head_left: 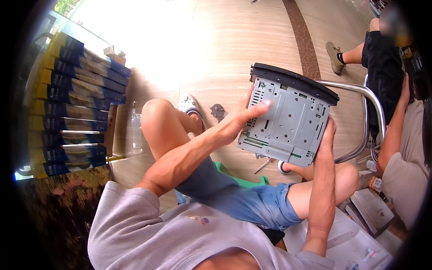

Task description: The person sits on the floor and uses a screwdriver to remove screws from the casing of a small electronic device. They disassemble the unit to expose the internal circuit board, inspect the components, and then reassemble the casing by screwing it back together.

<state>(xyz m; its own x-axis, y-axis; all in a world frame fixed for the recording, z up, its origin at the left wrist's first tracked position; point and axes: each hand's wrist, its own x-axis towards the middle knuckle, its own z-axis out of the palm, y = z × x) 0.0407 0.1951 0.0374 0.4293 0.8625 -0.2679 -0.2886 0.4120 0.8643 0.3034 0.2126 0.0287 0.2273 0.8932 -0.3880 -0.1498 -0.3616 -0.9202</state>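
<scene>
A car stereo unit [281, 119] with a flat grey metal casing and a curved black front panel is held up in front of me, above my knees. The perforated and slotted metal face is turned toward me, and the black panel points away. My left hand [243, 117] grips its left side, thumb lying on the metal face and fingers hidden beneath. Around the right edge, my right hand [327, 135] is closed, with most of its fingers out of sight behind the casing.
Blue and yellow boxes [74, 108] are stacked at the left. A chair's bent metal tube [375, 103] and another person [405, 148] are close on the right. On the floor lie a small dark part [218, 111] and a thin rod [263, 165]. Cartons [371, 207] stand lower right.
</scene>
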